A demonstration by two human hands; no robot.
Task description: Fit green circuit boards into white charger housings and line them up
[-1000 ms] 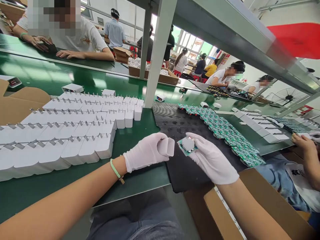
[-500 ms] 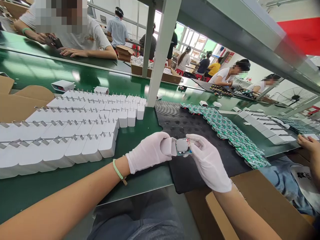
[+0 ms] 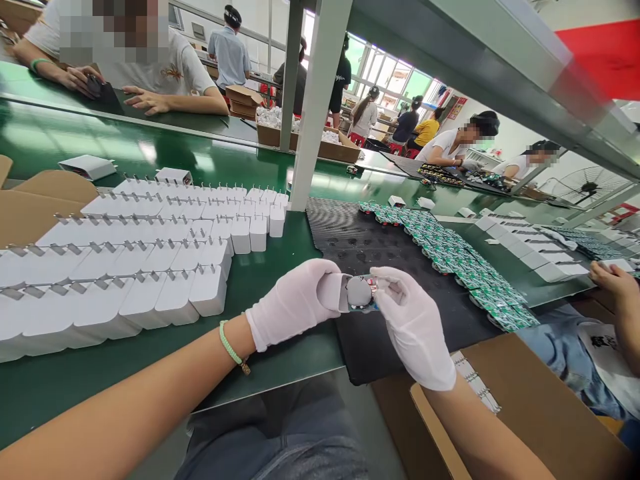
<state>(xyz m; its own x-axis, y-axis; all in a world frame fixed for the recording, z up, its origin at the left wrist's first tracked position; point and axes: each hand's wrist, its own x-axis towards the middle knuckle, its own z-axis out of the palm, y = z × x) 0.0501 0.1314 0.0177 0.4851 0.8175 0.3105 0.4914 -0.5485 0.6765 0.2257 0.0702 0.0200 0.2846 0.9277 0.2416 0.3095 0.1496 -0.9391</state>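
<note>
Gloved in white, my left hand (image 3: 300,300) is closed around a white plastic charger housing (image 3: 331,292) whose open end faces right. My right hand (image 3: 415,320), also gloved, pinches the right edge of a circuit board (image 3: 361,293) with a round grey pad on it. The board's left end is at the housing's mouth; whether it reaches inside is hard to see. Both hands are above the front of the black mat (image 3: 370,360). Left of them stand rows of white housings (image 3: 175,300) with metal prongs pointing up.
Green circuit boards (image 3: 450,260) lie in rows on the mat's right side. An open cardboard box (image 3: 530,400) is below my right forearm. A white post (image 3: 320,107) rises behind the mat. Co-workers sit across the bench and at right, one hand (image 3: 617,280) near the edge.
The view has shifted slightly, and white pronged pieces in the box now show beside my right wrist. Both hands keep their hold, with the board and housing still end to end.
</note>
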